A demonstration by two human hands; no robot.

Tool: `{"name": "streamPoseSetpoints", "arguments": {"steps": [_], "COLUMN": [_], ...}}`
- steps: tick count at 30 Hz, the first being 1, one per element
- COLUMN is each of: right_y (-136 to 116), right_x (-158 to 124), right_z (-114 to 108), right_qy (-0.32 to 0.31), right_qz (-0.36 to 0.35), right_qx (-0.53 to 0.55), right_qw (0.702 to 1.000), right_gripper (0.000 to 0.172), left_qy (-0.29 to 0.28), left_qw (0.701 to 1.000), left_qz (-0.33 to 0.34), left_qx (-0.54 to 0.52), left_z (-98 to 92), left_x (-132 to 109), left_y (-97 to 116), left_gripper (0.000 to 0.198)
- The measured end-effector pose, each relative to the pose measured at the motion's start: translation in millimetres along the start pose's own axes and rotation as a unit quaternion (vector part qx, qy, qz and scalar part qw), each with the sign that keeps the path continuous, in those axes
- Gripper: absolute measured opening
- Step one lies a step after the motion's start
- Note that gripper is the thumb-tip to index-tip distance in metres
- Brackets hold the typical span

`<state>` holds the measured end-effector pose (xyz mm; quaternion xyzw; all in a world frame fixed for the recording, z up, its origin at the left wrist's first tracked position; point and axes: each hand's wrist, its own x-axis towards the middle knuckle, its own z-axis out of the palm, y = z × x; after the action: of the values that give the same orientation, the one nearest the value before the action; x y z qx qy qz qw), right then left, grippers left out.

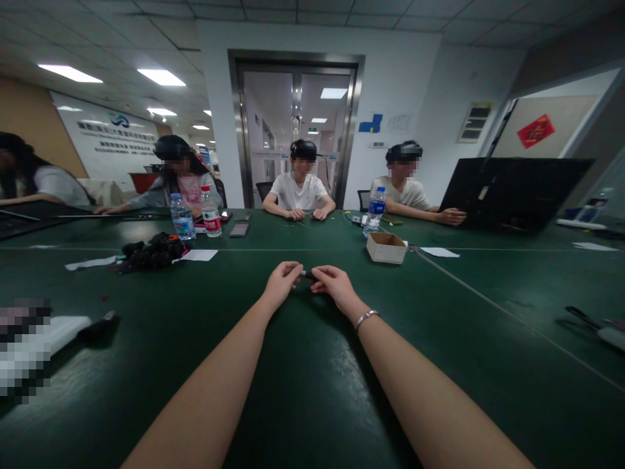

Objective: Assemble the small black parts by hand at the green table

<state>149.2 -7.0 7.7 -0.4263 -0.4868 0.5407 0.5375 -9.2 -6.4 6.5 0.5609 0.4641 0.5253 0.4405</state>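
Observation:
Over the green table (293, 365), my left hand (283, 281) and my right hand (334, 286) meet at a small black piece with a light, silvery end (307, 275). The fingertips of my left hand pinch the light end. My right hand grips the black end between thumb and fingers. Its exact kind is too small to make out. A silver bracelet (366, 319) circles my right wrist.
Beyond my right hand stands an open cardboard box (385, 251). A black tangled bundle (153, 252) and paper (200, 255) lie to the left. Bottles (182, 218) stand farther back. People with head-worn devices (301, 189) sit opposite. A large black panel (512, 195) rises at right.

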Motion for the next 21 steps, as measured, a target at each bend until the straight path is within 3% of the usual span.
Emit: {"name": "streamPoseSetpoints", "arguments": {"steps": [4, 6, 11, 17, 21], "right_y": [-0.1, -0.2, -0.9, -0.2, 1.2], "right_x": [0.1, 0.0, -0.8, 0.1, 1.0], "right_z": [0.2, 0.1, -0.3, -1.1, -1.0], "right_qy": [0.003, 0.0, -0.005, -0.004, -0.001], "right_qz": [0.003, 0.004, -0.001, -0.003, 0.0], "right_qx": [0.0, -0.001, -0.013, -0.011, -0.01], "right_qw": [1.0, 1.0, 1.0, 1.0, 1.0], "right_gripper": [0.018, 0.018, 0.019, 0.019, 0.02], "left_qy": [-0.028, -0.018, 0.003, -0.018, -0.011], "left_qw": [0.999, 0.999, 0.999, 0.999, 0.998], "left_qz": [0.037, 0.043, -0.02, 0.031, -0.047], "left_qx": [0.005, -0.016, -0.026, -0.011, -0.04], "left_z": [-0.1, -0.2, 0.1, -1.7, -1.1], "left_x": [0.0, 0.6, 1.9, -2.2, -0.2], "left_y": [1.0, 0.7, -1.4, 3.7, 3.7], "left_gripper": [0.018, 0.022, 0.028, 0.029, 0.034]}}
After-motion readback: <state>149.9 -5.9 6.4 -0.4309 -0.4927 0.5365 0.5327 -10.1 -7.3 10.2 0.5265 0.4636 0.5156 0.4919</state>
